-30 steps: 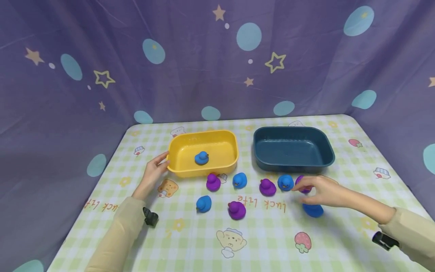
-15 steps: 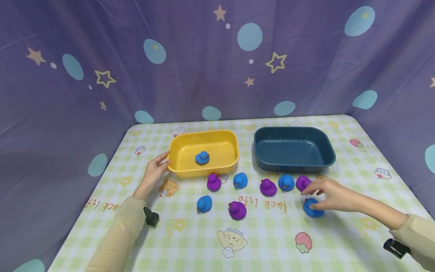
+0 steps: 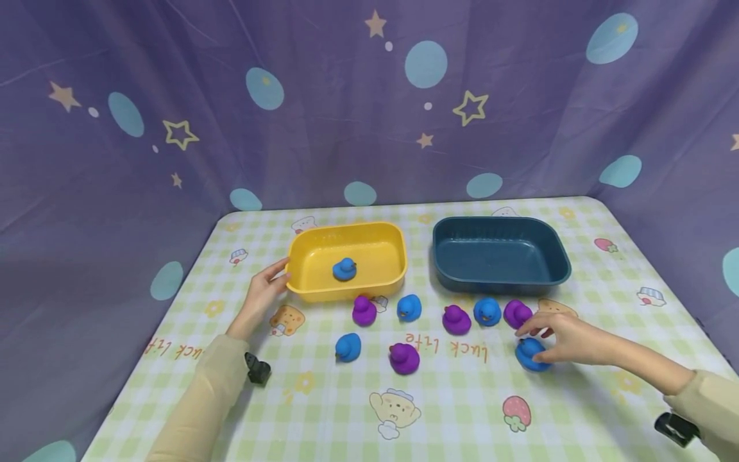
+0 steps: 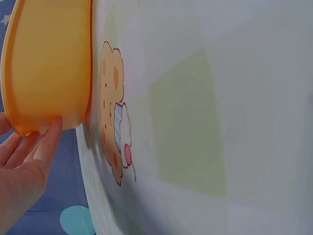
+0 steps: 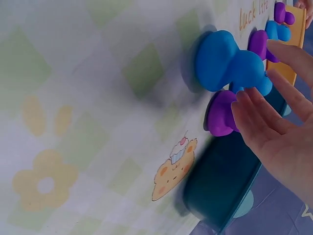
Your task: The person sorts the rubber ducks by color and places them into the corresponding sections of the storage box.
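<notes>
My left hand (image 3: 265,290) rests against the left end of a yellow basin (image 3: 398,277), its fairly straight fingers touching the end wall, as the left wrist view shows. Inside that basin sits one blue toy duck (image 3: 344,270). On the right, my right hand (image 3: 568,339) is spread over another blue duck (image 3: 528,354) on the table. Thumb and fingers stand apart around its head; whether they touch it cannot be told. Just beyond those fingers is a purple duck (image 3: 516,313), partly covered by the hand in the right wrist view.
A dark teal basin (image 3: 502,285) stands at the back right. Between the basins and the front lie more ducks, among them a blue duck (image 3: 487,312), a purple duck (image 3: 457,319) and a purple duck (image 3: 404,358). A checked cloth (image 3: 323,417) covers the table.
My right hand has come down and back from near the purple duck to the blue duck nearest it. The left hand has stayed at the yellow basin.
</notes>
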